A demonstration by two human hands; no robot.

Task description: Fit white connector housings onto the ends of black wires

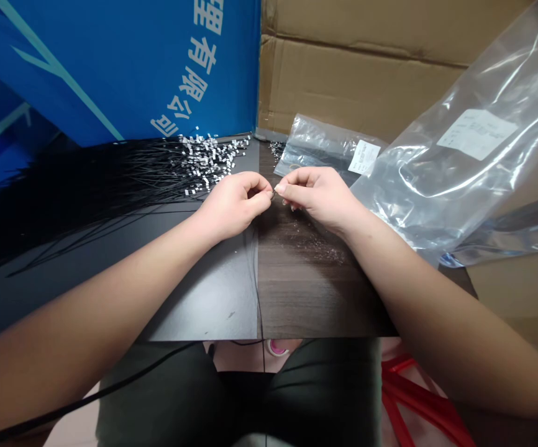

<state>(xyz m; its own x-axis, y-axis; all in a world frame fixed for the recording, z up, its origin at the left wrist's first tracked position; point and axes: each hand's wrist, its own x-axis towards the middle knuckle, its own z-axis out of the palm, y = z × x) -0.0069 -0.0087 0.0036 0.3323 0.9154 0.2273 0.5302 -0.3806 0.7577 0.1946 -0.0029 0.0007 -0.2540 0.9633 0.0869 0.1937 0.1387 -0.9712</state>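
My left hand (241, 202) and my right hand (315, 194) meet fingertip to fingertip over the dark wood-grain table (292, 298). Both are pinched closed around a tiny dark piece, mostly hidden by the fingers. A thin black cable (257, 279) hangs from near my left hand down past the table's front edge. Behind and left of that hand lies a large bundle of black cables (87, 180), its ends carrying many small white tags (208, 158). Tiny pale bits (325, 248) are scattered below my right hand.
A small clear bag (315, 139) with a white label lies behind my right hand. A large clear plastic bag (427, 186) spreads at the right. A blue printed panel (133, 56) and a cardboard box (343, 81) stand at the back. A red stool (418, 397) is below.
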